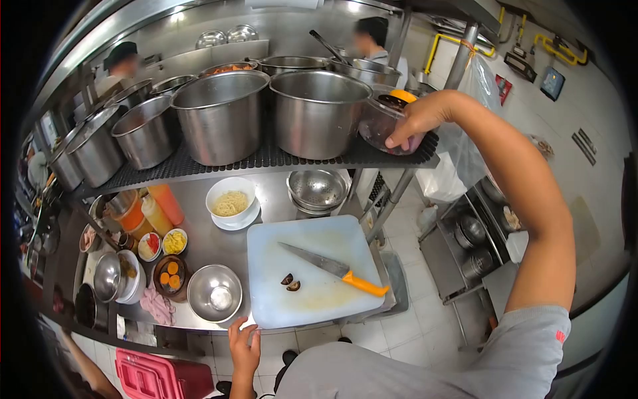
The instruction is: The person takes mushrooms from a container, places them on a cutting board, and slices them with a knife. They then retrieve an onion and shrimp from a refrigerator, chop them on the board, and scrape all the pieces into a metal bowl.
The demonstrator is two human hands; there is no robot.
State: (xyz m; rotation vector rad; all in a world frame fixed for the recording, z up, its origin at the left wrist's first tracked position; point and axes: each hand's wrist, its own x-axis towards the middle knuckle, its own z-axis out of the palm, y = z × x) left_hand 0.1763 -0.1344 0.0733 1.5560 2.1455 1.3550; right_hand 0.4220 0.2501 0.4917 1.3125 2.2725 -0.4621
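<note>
My right hand (420,120) reaches up to the shelf and grips the rim of a clear plastic container (377,125) with purplish contents and something orange at its top. My left hand (244,344) is low at the counter's front edge, fingers apart and holding nothing. Between them lies a white cutting board (312,233), bearing a knife (316,258) with an orange handle and a few dark, cut pieces (290,282). Left of the board sits a steel bowl (214,293).
Large steel pots (219,123) line the black-matted shelf (266,159) above the counter. A noodle bowl (230,198), a colander (318,189), sauce bottles (156,216) and small bowls stand below. Two people are behind the shelf; another person's arm (90,366) shows lower left.
</note>
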